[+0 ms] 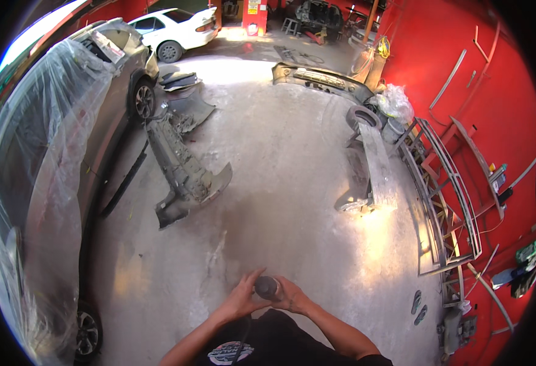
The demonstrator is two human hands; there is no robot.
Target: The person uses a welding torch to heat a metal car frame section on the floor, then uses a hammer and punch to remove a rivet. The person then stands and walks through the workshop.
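Note:
Close in front of my body I hold a dark, round-topped tool (pixel 268 287) between both hands. A dark cord or hose (pixel 242 341) runs down over my black shirt, seemingly from that tool. My left hand (pixel 243 297) wraps its left side, with the thumb near the front. From the right, my right hand (pixel 292 296) closes round it. The tool's underside and exact kind are hidden from above.
A car (pixel 106 110) under plastic sheeting (pixel 48 140) lines the left. Bumper parts (pixel 179 161) lie ahead on the concrete floor. On the right are a long board (pixel 375 165), a metal rack (pixel 457 183) and slippers (pixel 418 308). Another bumper (pixel 323 79) lies farther off.

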